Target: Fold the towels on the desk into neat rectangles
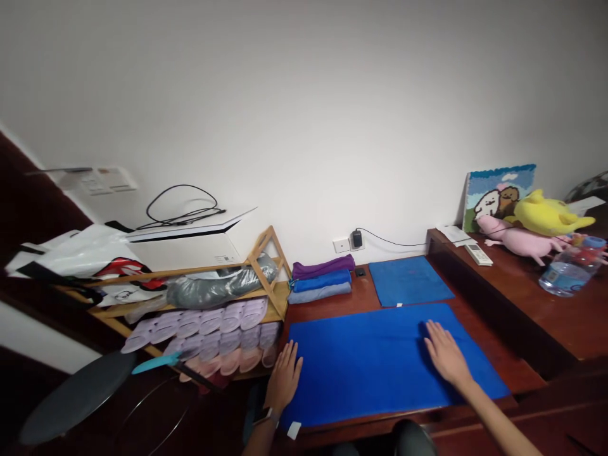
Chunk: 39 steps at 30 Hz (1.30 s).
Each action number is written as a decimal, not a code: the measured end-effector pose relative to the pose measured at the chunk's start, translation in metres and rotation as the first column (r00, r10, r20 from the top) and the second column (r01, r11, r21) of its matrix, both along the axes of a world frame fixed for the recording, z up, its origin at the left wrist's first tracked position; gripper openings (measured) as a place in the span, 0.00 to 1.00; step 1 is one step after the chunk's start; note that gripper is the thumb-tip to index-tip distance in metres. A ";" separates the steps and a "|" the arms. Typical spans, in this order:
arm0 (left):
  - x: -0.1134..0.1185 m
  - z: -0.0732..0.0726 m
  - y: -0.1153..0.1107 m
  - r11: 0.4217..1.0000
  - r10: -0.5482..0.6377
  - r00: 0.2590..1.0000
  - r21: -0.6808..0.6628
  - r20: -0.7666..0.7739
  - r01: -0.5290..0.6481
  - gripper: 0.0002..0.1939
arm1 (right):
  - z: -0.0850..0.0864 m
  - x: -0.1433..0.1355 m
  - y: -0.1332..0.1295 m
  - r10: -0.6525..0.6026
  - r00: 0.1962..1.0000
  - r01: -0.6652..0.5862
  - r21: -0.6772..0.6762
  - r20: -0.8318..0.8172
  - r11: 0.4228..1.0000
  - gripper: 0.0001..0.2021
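Observation:
A bright blue towel (365,361) lies spread out flat on the brown wooden table (327,310), with a small white tag at its near left corner. At its left edge is my left hand (285,373), fingers extended and holding nothing. My right hand (444,351) is over the right part of the same towel, palm down with fingers stretched out. Whether either palm presses on the cloth is hard to tell. Behind it lies a smaller folded blue towel (411,280). Rolled or folded purple, blue and pale blue towels (323,282) are stacked by the wall.
On the left, a wooden rack (270,266) holds several pairs of slippers (223,323) and a white box (185,247). A raised wooden surface (517,285) at right carries plush toys (551,215), a plastic bottle (567,272) and a remote (478,254). A plugged-in charger (356,238) trails a cable.

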<state>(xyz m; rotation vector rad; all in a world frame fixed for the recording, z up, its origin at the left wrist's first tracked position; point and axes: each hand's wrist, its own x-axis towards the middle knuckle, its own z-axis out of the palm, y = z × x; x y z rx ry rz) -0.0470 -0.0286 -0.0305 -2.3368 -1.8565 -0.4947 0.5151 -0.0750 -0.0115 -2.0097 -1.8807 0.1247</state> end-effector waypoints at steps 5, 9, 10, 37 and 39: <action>0.017 0.002 0.046 0.997 0.068 0.997 -0.034 -0.020 -0.069 0.31 | 0.027 -0.165 0.067 0.329 0.941 -0.333 -0.044 -0.086 0.942 0.33; 0.014 -0.015 0.059 0.992 0.100 0.995 -0.070 -0.022 -0.101 0.34 | 0.010 -0.236 0.093 0.466 0.877 -0.478 -0.117 -0.117 0.871 0.33; 0.012 -0.019 0.060 0.992 0.104 0.994 -0.072 -0.020 -0.105 0.34 | 0.003 -0.237 0.095 0.472 0.875 -0.483 -0.124 -0.111 0.867 0.33; 0.016 0.015 0.072 0.974 0.142 0.978 -0.152 -0.151 -0.165 0.31 | -0.051 0.126 0.090 -0.152 0.969 0.199 -0.251 0.193 0.947 0.38; 0.017 0.020 0.073 0.973 0.171 0.974 -0.129 -0.148 -0.190 0.30 | -0.043 0.129 0.096 -0.163 0.965 0.217 -0.277 0.203 0.936 0.37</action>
